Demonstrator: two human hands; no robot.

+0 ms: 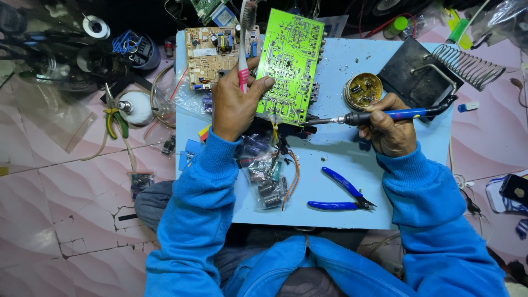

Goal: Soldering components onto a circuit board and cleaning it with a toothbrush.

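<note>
- A pale blue worktop [341,165] lies over pink tiled floor [66,192], which is cracked near the person's knee.
- The green board [289,66] lies tilted near the worktop's far edge; everything else is placed from it.
- Left of the board: a tan board [212,55] with parts on it, and further out on the floor yellow-handled pliers [113,118] and a solder spool [96,26].
- Right of the board: a round flux tin [363,89], then a black stand [423,74] with a wire coil holder [467,66].
- Below the board: a clear bag of parts [267,181] and blue cutters [344,195], lying untouched.
- The left hand [234,107] grips the board's left edge, thumb on its face, and its fingers are closed round a pink-and-white toothbrush [243,55] that stands up past the board.
- The right hand [388,129] has its fingers wrapped tight round the blue handle of a soldering iron [379,115]; the tip reaches the board's lower right corner.
- Both arms wear blue sleeves.
</note>
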